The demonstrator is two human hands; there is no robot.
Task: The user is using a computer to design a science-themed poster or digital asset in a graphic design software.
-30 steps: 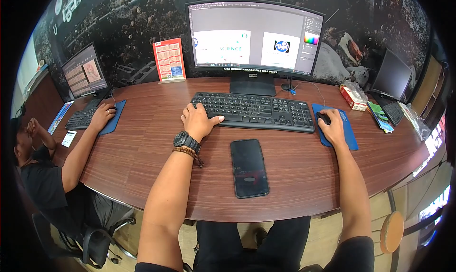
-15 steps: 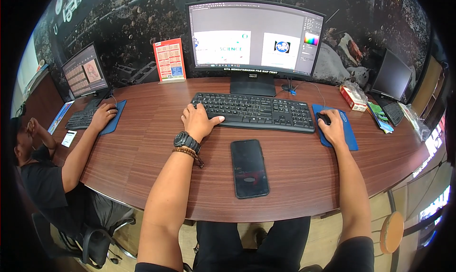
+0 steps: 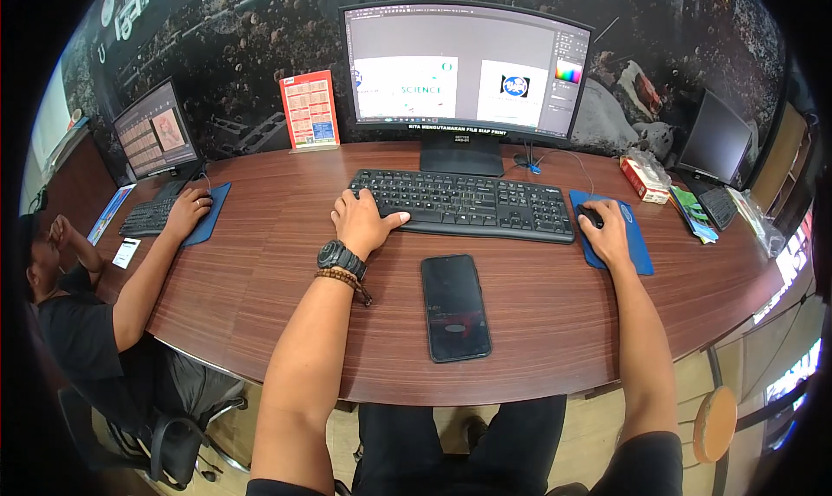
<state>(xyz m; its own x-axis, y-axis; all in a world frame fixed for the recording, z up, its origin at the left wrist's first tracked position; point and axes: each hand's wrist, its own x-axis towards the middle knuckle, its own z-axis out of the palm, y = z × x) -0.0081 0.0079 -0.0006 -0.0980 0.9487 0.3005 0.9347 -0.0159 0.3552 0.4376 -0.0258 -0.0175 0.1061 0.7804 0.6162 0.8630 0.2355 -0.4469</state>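
Note:
My left hand (image 3: 360,222) rests on the left end of a black keyboard (image 3: 472,203), its fingers apart and the thumb stretched along the front edge. A black watch (image 3: 341,258) and a beaded bracelet (image 3: 342,278) circle that wrist. My right hand (image 3: 610,231) is wrapped round a black computer mouse (image 3: 592,216), which lies on a blue mouse pad (image 3: 637,243) and is partly hidden by the fingers. Behind the keyboard stands a wide curved monitor (image 3: 464,67) with two white page layouts on its screen. Between my forearms lies a dark smartphone (image 3: 455,305), screen up.
At left, a co-worker's hand (image 3: 189,208) rests on another mouse before a second monitor (image 3: 156,132). A red-and-white desk calendar (image 3: 310,110) stands left of my monitor. At right are a small box (image 3: 644,180), a dark monitor (image 3: 716,139) and a round stool (image 3: 715,424).

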